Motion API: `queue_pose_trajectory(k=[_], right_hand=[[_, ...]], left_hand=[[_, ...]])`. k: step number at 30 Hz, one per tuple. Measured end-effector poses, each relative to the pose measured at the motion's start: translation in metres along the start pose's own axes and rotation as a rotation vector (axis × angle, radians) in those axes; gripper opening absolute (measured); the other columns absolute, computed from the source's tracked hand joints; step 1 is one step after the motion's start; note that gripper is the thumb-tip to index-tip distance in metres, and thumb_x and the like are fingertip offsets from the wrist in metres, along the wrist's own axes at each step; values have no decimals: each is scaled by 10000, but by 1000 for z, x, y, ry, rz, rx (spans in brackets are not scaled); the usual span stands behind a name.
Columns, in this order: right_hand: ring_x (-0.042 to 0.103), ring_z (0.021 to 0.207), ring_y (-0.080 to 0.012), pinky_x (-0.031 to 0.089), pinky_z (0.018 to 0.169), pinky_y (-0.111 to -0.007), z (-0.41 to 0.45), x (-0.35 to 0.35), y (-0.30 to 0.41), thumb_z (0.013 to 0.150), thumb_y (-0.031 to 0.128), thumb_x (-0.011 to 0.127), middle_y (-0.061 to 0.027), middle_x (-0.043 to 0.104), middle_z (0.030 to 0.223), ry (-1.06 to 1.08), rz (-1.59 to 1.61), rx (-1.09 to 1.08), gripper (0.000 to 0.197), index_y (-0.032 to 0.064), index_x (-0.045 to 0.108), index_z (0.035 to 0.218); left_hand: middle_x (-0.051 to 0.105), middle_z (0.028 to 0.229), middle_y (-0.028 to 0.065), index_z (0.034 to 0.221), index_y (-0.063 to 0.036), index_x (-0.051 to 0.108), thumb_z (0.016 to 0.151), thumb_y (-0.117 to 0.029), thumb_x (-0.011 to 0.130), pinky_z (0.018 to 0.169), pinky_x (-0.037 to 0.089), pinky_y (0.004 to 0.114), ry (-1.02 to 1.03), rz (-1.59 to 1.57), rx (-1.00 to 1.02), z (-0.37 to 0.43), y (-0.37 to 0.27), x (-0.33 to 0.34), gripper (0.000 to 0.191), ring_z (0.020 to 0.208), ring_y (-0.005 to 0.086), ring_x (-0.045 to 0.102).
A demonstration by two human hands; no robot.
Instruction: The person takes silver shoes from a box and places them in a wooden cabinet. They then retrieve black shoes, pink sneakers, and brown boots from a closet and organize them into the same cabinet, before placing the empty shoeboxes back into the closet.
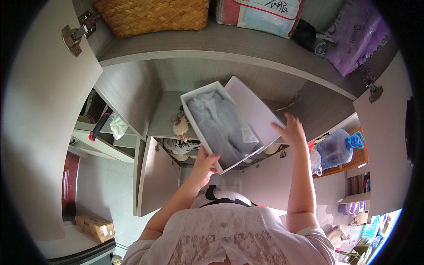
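Observation:
In front of a wooden cabinet, my left hand (204, 168) grips the near corner of a white cardboard box (202, 135). The box is tilted and uncovered, and white tissue paper (217, 122) lies over a greyish content that I cannot make out. Behind its right side leans the white box lid (253, 106). My right hand (291, 129) is at the lid's right corner, thumb and fingers spread; whether it touches the lid I cannot tell. Left of the box, a fluffy beige trinket (181, 126) rests on the cabinet shelf (165, 109).
The upper shelf (198, 41) holds a woven basket (155, 16), packets and a purple plastic bag (354, 43). Open cabinet doors stand at the left (43, 116), the right (381, 132) and below (159, 182). A water jug (334, 149) is at the right; a carton (94, 228) lies lower left.

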State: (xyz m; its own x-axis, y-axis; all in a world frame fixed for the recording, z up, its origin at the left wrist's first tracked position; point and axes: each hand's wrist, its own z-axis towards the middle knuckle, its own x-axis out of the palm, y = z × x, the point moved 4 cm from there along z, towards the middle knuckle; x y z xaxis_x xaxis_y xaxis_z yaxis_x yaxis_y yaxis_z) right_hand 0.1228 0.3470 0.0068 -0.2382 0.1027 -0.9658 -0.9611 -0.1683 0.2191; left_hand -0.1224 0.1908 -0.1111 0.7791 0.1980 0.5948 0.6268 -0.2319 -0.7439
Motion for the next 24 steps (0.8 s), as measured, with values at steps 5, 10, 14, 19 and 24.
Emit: queue_pose_trajectory(k=[5,10,14,19,24], right_hand=[[508,687,-86,420,619,-235,-24,82,-56,802,214,658,-38,556,744,41,1098,212,291,-16,535,931],[483,686,-54,397,609,-206,-44,29,-12,853,70,569,-7,531,737,-436,1263,127,101,5,504,895],[583,878,-143,452,782,-256,-71,-24,34,753,61,684,-97,607,945,-568,1116,-181,281,-5,512,966],[544,1100,-275,390,979,-427,-101,-25,82,570,215,783,-110,593,1134,-359,434,-738,492,40,602,992],[530,1116,-263,386,966,-432,-131,12,81,606,259,769,-65,589,1149,-283,342,-720,444,85,621,986]], left_hand=[[398,1109,43,1265,-156,283,739,-221,624,690,432,442,-22,22,-9,-12,2,-5,630,959,191,426],[389,1078,36,1292,-147,251,731,-225,649,689,426,420,-36,39,-43,-6,-1,-1,692,960,173,424],[390,1103,39,1312,-143,223,734,-258,670,709,420,426,-26,116,-88,-1,3,8,740,997,183,415],[381,1207,65,1313,-149,218,733,-330,701,748,413,460,60,95,-123,18,25,20,776,1055,216,418],[286,1364,90,1382,-167,119,802,-493,578,824,389,528,126,123,-138,16,37,21,809,1212,260,333]])
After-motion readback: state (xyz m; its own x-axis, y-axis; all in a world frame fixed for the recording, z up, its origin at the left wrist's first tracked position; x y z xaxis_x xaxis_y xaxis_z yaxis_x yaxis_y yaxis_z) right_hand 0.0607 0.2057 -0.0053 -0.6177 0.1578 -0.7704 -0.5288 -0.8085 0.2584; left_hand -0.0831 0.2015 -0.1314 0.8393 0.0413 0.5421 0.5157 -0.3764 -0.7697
